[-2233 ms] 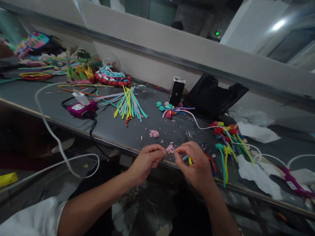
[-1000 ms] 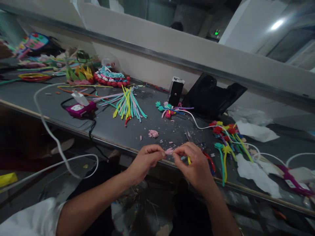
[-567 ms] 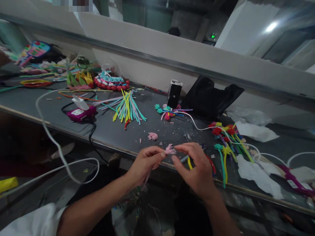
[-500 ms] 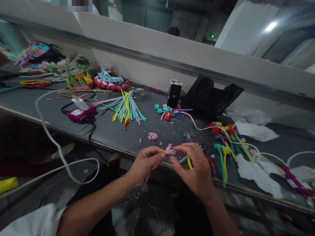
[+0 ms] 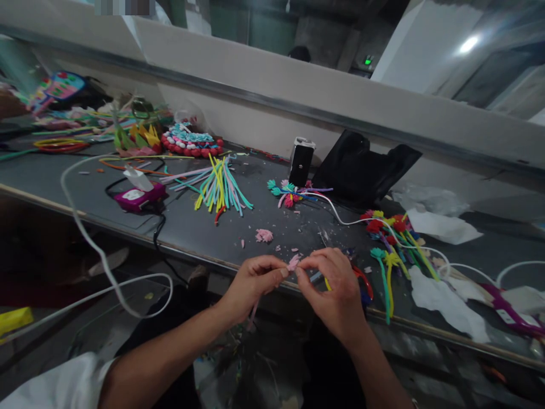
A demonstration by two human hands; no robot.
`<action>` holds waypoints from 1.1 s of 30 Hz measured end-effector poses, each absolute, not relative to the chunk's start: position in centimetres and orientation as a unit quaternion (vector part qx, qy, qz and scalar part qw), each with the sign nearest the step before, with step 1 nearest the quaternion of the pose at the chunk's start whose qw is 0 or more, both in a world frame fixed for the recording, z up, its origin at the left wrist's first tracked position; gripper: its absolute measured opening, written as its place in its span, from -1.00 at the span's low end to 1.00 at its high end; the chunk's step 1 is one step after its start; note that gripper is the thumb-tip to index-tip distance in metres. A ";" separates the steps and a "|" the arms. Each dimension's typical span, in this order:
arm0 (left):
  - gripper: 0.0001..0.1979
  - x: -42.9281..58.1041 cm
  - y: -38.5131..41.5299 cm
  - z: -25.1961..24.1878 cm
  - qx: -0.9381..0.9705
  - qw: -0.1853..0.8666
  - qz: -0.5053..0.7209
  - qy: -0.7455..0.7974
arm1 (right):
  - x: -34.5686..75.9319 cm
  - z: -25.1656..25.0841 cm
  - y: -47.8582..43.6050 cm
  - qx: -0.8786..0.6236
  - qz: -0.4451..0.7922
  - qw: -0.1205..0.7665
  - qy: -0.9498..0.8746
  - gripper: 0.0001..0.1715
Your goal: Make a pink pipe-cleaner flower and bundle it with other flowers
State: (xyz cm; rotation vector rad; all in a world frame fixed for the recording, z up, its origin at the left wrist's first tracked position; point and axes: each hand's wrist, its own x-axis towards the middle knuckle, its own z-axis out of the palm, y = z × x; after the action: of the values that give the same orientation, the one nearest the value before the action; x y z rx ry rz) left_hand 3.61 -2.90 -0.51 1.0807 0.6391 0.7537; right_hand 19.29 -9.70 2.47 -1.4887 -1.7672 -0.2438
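A small pink pipe-cleaner flower [image 5: 293, 262] is between my two hands over the front edge of the table. My left hand [image 5: 260, 279] pinches it at the base, and a pink stem hangs below the fingers. With thumb and index finger, my right hand [image 5: 332, 284] pinches the flower's petals from the other side. Behind them a pink fluffy clump [image 5: 264, 235] lies on the table among small pink scraps. Red-and-yellow handled tool [image 5: 366, 284] parts show beside my right hand, partly hidden by it.
A fan of yellow, teal and lilac pipe cleaners [image 5: 221, 187] lies at mid-left. Finished-looking flowers [image 5: 389, 227] lie at right with a white cable [image 5: 340, 218] across them. A black phone-like box [image 5: 301, 162], a black bag [image 5: 361, 170] and a purple power strip [image 5: 138, 197] stand on the table.
My right thumb and index finger have moved left and closed onto the pink flower's petals. My left hand keeps its pinch in nearly the same place.
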 end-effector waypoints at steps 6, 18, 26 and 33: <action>-0.79 3.5 -2.9 -0.6 0.503 0.740 0.337 0.293 | 19.3 2.5 -9.7 -0.593 -0.096 0.394 -0.696 -0.87; -0.82 3.6 -2.8 -0.8 0.511 0.737 0.338 0.286 | 19.1 2.4 -9.7 -0.604 -0.083 0.395 -0.687 -0.88; -0.80 3.6 -2.6 -0.6 0.429 0.789 0.348 0.268 | 19.7 3.2 -10.4 -0.586 -0.096 0.414 -0.690 -0.81; -0.80 3.6 -2.5 -0.6 0.407 0.814 0.331 0.248 | 19.7 2.5 -10.1 -0.586 -0.087 0.406 -0.695 -0.89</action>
State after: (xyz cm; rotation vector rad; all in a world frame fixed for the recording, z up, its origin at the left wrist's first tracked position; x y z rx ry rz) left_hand 3.62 -2.49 -0.65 0.8685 0.5288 0.7064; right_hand 19.66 -10.12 2.51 -1.4784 -1.7540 -0.2187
